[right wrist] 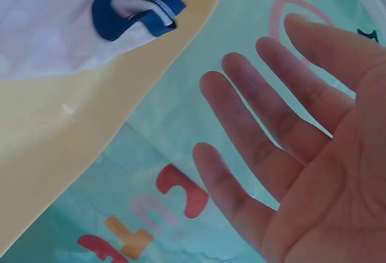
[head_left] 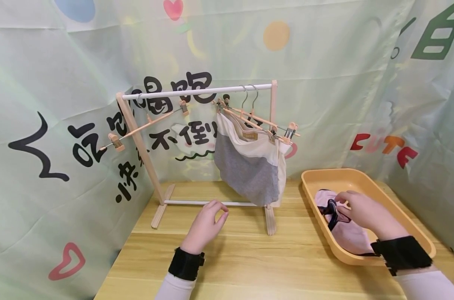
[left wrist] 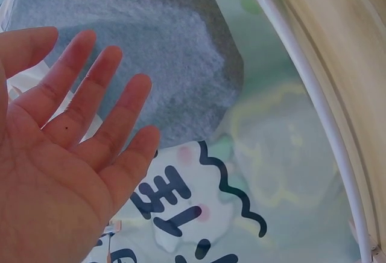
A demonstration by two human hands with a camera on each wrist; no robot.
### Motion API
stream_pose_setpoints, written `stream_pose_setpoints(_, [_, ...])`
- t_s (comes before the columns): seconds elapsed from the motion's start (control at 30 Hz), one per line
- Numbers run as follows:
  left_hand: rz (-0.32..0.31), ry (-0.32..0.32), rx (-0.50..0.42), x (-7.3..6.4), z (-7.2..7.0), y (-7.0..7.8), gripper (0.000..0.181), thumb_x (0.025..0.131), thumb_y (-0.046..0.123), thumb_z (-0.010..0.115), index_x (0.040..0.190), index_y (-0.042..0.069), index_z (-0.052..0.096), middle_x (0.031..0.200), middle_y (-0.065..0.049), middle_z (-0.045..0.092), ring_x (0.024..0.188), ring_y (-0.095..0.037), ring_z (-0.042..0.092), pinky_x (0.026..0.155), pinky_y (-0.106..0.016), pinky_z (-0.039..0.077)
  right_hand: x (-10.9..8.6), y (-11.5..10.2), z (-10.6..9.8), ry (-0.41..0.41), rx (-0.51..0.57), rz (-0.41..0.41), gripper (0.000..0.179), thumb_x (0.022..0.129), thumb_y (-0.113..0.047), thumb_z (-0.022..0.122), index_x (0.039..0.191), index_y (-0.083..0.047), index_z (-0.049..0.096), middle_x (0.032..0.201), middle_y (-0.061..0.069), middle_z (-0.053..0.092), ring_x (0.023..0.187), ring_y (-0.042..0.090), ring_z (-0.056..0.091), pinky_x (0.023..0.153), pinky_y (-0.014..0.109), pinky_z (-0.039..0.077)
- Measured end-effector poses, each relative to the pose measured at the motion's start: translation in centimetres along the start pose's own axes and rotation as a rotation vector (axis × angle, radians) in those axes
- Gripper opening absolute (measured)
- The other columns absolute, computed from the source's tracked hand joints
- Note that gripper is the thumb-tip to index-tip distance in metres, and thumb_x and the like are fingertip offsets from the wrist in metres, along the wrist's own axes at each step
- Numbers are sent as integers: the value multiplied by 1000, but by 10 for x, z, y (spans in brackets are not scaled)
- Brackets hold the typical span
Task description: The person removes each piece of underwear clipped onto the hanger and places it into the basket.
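Observation:
My right hand (head_left: pixel 362 210) hovers over the yellow tray (head_left: pixel 403 206), just above a pink garment with dark trim (head_left: pixel 348 235). In the right wrist view its fingers (right wrist: pixel 265 103) are loosely spread, with nothing held, and the garment's dark-edged part (right wrist: pixel 136 6) lies beyond the fingertips. My left hand (head_left: pixel 206 225) is in front of the rack's lower white bar, relaxed. Its fingers (left wrist: pixel 111 103) are spread and hold nothing in the left wrist view. Grey-and-white underpants (head_left: pixel 245 166) hang by clips on the rack, behind and above that hand.
A wooden rack (head_left: pixel 146 160) with a white top rail (head_left: pixel 197 90) stands on the wooden table (head_left: pixel 242 254). A bare clip hanger (head_left: pixel 150 123) hangs at its left end; two more hangers (head_left: pixel 262 118) are at the right. A printed curtain (head_left: pixel 324 83) closes off the back and sides.

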State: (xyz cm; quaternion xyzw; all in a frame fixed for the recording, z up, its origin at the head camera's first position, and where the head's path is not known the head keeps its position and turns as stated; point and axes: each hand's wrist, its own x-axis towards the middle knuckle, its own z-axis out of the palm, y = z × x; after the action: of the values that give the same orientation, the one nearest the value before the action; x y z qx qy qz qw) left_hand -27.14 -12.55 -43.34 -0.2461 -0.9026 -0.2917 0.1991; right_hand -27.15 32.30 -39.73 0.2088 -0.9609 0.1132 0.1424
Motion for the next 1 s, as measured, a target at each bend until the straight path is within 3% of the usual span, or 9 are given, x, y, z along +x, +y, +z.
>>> stream_pose_setpoints(0.2, [-22,-26,0,1,-1,1,11,93,23,59,97,15,66,106,1,65,105,-17,55,90,-41,51,4,-14,-2,47,25,32,14,83,-11,67,95,-4,67,85,10,66,77,26,61,65,46,52])
stream_pose_setpoints(0.5, [-29,-39,14,0,1,0,10,94,24,59,97,17,65,108,0,65,107,-17,54,90,-41,51,6,-38,4,232,-18,-19,8,81,-11,70,89,-10,69,78,3,67,71,19,60,61,44,51])
stream_pose_setpoints(0.73, [-28,-37,19,-1,2,0,10,94,24,59,97,17,65,105,1,65,106,-17,55,89,-40,51,6,-57,7,298,-17,-35,10,82,-14,72,91,-14,68,79,-1,64,66,12,54,59,39,49])
stream_pose_setpoints(1.0, [-4,-12,27,0,4,-1,8,93,23,60,96,17,65,103,2,65,103,-17,55,87,-40,52,9,-74,9,318,18,-33,9,84,-18,69,92,-14,67,83,1,67,73,15,62,62,41,54])
